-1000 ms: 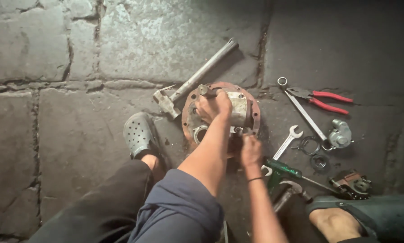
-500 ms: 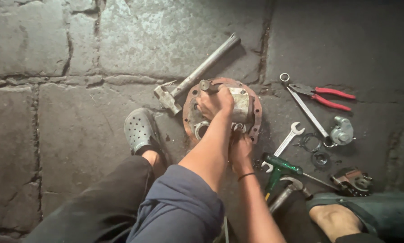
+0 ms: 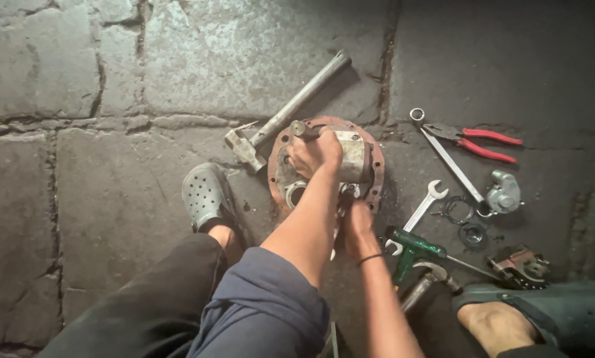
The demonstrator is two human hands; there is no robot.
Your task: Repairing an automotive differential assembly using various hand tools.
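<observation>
Left hand (image 3: 314, 154) unmoved atop rusty flange housing (image 3: 367, 156), right hand (image 3: 357, 222) drawn nearer

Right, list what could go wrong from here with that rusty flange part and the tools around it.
1. The left hand grips the top of the rusty round flange housing while the right hand works low against it; a slip could pinch fingers.
2. The hammer lies touching the housing's rim and could get knocked.
3. Wrenches, loose rings and red pliers lie scattered near the sandalled right foot, so small parts could be kicked away.
</observation>
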